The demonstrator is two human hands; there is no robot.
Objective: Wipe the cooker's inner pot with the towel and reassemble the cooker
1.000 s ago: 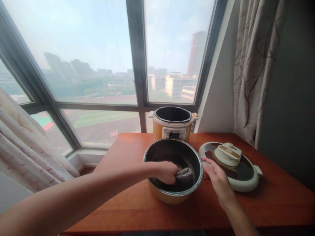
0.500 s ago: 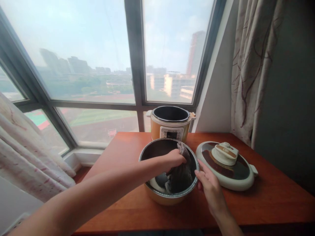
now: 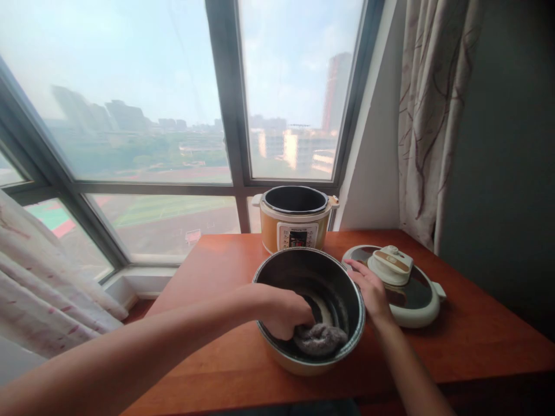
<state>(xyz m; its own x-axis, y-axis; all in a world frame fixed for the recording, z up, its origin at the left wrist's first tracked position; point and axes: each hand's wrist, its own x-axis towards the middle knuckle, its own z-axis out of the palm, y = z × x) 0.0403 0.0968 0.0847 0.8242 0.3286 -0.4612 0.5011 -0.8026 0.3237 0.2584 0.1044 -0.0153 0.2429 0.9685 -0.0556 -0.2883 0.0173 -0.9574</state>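
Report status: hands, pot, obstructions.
Left hand inside pot, holding gray cloth. Right hand against pot's right side. Lid lies right of pot; no obstruction visible.

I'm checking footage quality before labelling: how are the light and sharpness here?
Head view, top: hazy daylight pales the buildings beyond the window; head view, right: the wall darkens nearly to black; head view, centre: the pot is shadowed inside, and the grey cloth looks slightly soft.

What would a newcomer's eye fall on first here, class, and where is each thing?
Probably the dark-lined pot front and centre, with the left hand inside it holding a grey cloth and the right hand at its right side. Next might come the golden cooker behind the pot, then the pale-rimmed lid lying to the right.
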